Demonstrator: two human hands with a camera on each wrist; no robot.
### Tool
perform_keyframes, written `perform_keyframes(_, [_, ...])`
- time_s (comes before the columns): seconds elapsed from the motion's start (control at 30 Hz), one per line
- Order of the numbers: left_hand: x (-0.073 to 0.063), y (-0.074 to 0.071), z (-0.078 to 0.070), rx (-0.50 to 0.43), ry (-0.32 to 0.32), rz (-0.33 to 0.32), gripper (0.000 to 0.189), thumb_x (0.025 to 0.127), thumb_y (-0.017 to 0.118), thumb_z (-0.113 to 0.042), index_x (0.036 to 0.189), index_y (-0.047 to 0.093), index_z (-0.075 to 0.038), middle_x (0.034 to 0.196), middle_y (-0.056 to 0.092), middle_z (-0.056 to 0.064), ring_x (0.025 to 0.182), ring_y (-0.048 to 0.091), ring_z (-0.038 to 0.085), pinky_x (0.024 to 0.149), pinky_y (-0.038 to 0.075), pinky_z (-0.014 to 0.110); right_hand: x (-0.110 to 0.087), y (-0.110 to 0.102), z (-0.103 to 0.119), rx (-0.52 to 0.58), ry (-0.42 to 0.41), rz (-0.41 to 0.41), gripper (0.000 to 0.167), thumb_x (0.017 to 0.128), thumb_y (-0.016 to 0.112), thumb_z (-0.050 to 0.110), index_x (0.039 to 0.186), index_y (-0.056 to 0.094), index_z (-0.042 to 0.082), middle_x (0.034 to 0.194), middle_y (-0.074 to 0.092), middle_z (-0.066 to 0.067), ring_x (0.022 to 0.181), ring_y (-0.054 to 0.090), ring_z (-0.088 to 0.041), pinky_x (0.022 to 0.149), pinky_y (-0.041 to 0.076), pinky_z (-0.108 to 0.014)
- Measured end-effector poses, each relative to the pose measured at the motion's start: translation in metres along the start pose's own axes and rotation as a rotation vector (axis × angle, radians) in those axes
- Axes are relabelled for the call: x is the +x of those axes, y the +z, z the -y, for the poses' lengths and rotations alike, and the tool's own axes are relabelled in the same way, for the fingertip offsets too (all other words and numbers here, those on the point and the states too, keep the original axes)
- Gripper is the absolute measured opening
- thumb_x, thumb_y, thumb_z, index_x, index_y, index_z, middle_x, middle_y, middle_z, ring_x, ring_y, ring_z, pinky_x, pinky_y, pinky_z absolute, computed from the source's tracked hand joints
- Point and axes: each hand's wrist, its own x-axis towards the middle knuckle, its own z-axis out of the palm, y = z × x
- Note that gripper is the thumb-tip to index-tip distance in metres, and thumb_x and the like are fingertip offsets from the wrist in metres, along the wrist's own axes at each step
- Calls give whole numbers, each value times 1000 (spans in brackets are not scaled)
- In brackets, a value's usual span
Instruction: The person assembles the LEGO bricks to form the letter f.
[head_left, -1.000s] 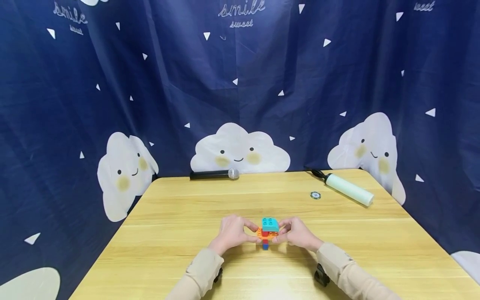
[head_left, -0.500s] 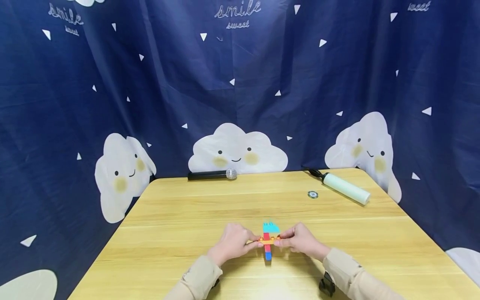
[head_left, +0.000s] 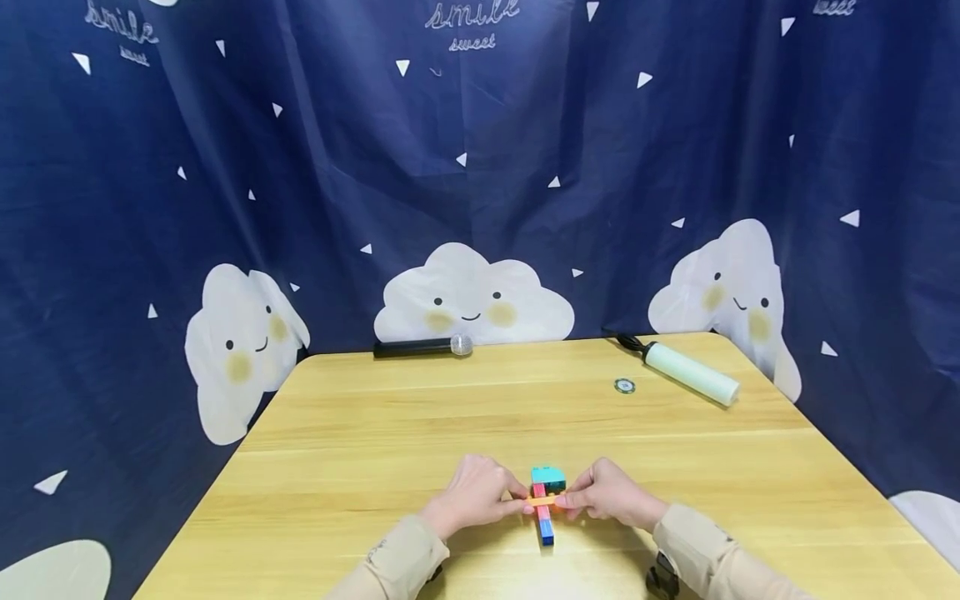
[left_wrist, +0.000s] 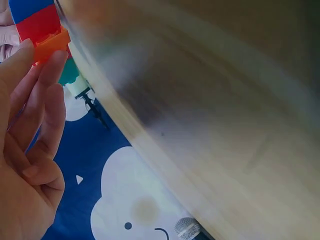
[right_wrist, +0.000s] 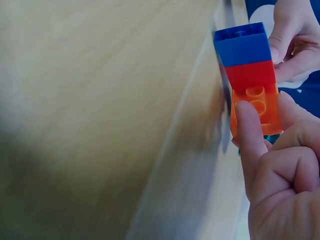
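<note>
Near the front of the table, both hands hold one toy building-block model. Its orange flat block (head_left: pixel 545 501) runs crosswise, with a teal curved block (head_left: pixel 548 477) at the far end. Red blocks (right_wrist: pixel 251 75) run down the middle to a blue block (head_left: pixel 547 533), which points toward the person. My left hand (head_left: pixel 483 496) pinches the left end of the orange block between thumb and fingertips. At the right end, my right hand (head_left: pixel 611 496) does likewise. The blue block's hollow underside faces the right wrist camera. In the left wrist view the teal block is partly hidden.
A black microphone (head_left: pixel 423 347) lies along the back edge of the wooden table (head_left: pixel 360 450). Toward the back right are a round chip (head_left: pixel 625 386) and a pale cylinder (head_left: pixel 692 372) with a black end. Behind hangs a dark blue curtain (head_left: pixel 517 125) with printed clouds.
The model has tipped, its blue end swinging toward the person and the teal block's studs turning away from the head view. Both hands have shifted slightly nearer and rightward, keeping their pinch.
</note>
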Motion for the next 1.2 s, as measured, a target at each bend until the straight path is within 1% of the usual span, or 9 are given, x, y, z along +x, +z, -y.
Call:
perform_keyframes(0.17, [0,1,-3,-6,-27,24,21,84,67,-50,91,77,-33,88,73,-17,43,12,-2,43,14,15,-2,2,-3,-24,-1,-5,21,83,74,14,88,73,-7,72,72,-18,41,30,0,41,25,-14])
perform_keyframes(0.33, [0,0,-3,-55,-81,7,17,79,72,-48,86,78,-33,89,73,-19,42,12,-1,43,15,15,-3,4,-1,-102,-21,-80,20,79,78,16,83,72,-2,68,71,-10,43,33,-1,42,28,-15])
perform_keyframes(0.47, [0,-2,-2,-73,-89,0,14,77,74,-48,81,77,-35,84,72,-22,42,13,-1,42,15,15,-4,7,3,-142,-25,-129,19,76,80,17,82,71,2,67,70,-7,42,32,-2,42,29,-16])
perform_keyframes(0.6, [3,-4,0,-105,-114,36,14,76,75,-48,80,77,-34,77,70,-25,43,17,-2,41,16,15,-3,8,6,-161,-39,-135,15,76,79,13,82,72,2,68,71,-8,42,34,-2,42,30,-16])
perform_keyframes(0.7, [7,-5,2,-139,-146,68,16,75,76,-48,80,76,-32,76,70,-25,44,20,-1,41,16,15,0,7,8,-177,-50,-143,13,77,78,11,82,72,1,69,71,-9,41,35,-2,42,30,-15])
perform_keyframes(0.83, [15,-3,9,-145,-172,78,18,76,75,-49,80,76,-32,77,70,-24,46,25,-1,40,17,16,8,3,10,-187,-43,-173,12,78,77,8,83,72,-1,69,71,-11,41,36,-2,42,30,-15])
perform_keyframes(0.93, [21,-1,16,-136,-187,72,18,75,75,-50,81,76,-32,77,70,-24,51,36,-7,42,23,16,17,2,12,-200,-13,-220,10,78,76,6,83,72,-2,68,71,-11,41,37,-3,43,31,-15])
perform_keyframes(1.07, [30,0,26,-126,-219,49,18,75,76,-48,82,76,-31,78,72,-21,59,50,-7,45,30,18,30,2,15,-253,21,-301,8,77,77,5,81,72,0,66,70,-9,41,39,-5,43,33,-17])
perform_keyframes(1.2, [36,5,35,-118,-264,21,17,76,76,-45,85,77,-30,79,72,-20,59,50,-6,45,30,19,44,2,18,-311,30,-368,7,76,77,4,80,73,1,66,70,-8,43,47,-8,44,39,-21])
